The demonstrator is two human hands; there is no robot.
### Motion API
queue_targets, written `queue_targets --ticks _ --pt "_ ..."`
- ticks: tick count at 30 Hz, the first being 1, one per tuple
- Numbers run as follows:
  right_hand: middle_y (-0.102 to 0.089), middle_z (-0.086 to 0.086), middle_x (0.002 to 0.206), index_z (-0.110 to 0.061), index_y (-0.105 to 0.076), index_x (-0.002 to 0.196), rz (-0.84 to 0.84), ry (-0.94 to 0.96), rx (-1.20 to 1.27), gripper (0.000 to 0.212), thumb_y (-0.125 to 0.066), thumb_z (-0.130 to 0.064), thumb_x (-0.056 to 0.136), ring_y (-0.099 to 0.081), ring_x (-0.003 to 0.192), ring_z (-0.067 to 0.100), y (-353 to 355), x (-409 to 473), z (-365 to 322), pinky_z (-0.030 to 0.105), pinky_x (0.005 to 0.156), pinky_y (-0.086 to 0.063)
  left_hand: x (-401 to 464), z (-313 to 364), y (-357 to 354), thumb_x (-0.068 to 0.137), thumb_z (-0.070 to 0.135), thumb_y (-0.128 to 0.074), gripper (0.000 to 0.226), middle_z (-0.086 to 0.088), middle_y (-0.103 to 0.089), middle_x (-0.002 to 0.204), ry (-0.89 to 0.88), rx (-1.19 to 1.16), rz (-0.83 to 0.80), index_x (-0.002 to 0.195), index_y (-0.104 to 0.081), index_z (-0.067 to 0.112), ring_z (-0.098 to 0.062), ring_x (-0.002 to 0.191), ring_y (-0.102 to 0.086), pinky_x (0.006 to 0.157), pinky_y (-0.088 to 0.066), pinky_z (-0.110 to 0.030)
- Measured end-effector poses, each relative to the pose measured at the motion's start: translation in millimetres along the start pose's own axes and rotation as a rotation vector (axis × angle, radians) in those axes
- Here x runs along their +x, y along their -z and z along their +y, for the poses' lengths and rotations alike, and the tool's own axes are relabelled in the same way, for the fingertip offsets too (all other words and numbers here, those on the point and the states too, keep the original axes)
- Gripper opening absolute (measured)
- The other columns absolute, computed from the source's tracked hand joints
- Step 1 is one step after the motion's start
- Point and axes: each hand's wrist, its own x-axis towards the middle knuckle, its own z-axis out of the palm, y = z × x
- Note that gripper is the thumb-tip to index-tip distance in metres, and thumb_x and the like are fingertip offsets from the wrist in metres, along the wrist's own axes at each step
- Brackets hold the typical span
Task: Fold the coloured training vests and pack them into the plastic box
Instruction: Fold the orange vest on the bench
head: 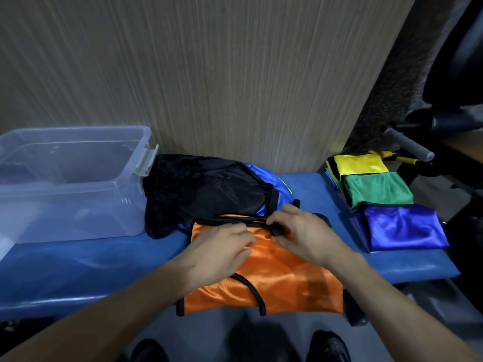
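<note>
The right hand [303, 231] pinches the black trim at the top edge of the orange vest [274, 280], lower centre of frame on the blue bench [78, 270], while the left hand [222, 246] presses flat; fabric judged light, limp, slippery, best held by trim.

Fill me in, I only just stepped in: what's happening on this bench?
A person is folding an orange vest on the blue bench. The right hand pinches its black trim; the left hand rests on the fabric. Three folded vests lie to the right, unfolded ones beside the plastic box.
</note>
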Motion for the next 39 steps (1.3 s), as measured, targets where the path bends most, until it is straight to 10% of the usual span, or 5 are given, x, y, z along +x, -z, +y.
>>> queue_targets --ticks 8,23,32,39 --pt "-0.054 -0.001 0.104 -0.021 -0.067 0.101 0.195 -0.24 0.121 0.011 -0.066 -0.03 0.095 -0.057 0.095 0.026 -2 43 6 0.041 0.081 -0.05 14 -17 -22 0.088 0.029 -0.072 0.025 0.005 -0.066 0.088 0.008 0.284 0.091 0.112 -0.067 0.023 -0.019 0.076 -0.067 0.053 -0.055 -0.036" --pt "-0.062 -0.008 0.079 -0.023 -0.059 0.092 0.279 -0.29 0.427 0.025 -0.079 -0.011 0.084 -0.059 0.07 0.014 3 66 20 0.023 0.065 -0.048 12 -19 -23 0.099 0.039 -0.045 0.05 0.0 -0.051 0.131 -0.059 0.323 0.073 0.147 -0.046 0.023 -0.023 0.11 -0.05 0.086 -0.047 -0.038" --pt "-0.061 -0.008 0.081 -0.021 -0.064 0.097 0.524 -0.293 0.345 0.015 -0.076 -0.021 0.088 -0.064 0.073 0.02 9 49 28 0.039 0.074 -0.054 15 -27 -31 0.105 0.051 -0.023 0.055 0.0 -0.034 0.162 -0.103 0.312 -0.09 0.153 -0.04 0.028 -0.026 0.139 -0.04 0.113 -0.037 -0.045" --pt "-0.065 0.008 0.054 -0.009 -0.065 0.061 -0.209 -0.792 0.311 0.038 -0.073 -0.039 0.085 -0.066 0.053 0.025 32 -24 47 0.033 0.06 -0.059 29 -8 -27 0.103 0.047 -0.034 0.05 0.0 -0.051 0.147 -0.152 0.301 -0.033 0.14 -0.055 0.022 -0.024 0.131 -0.048 0.108 -0.042 -0.039"
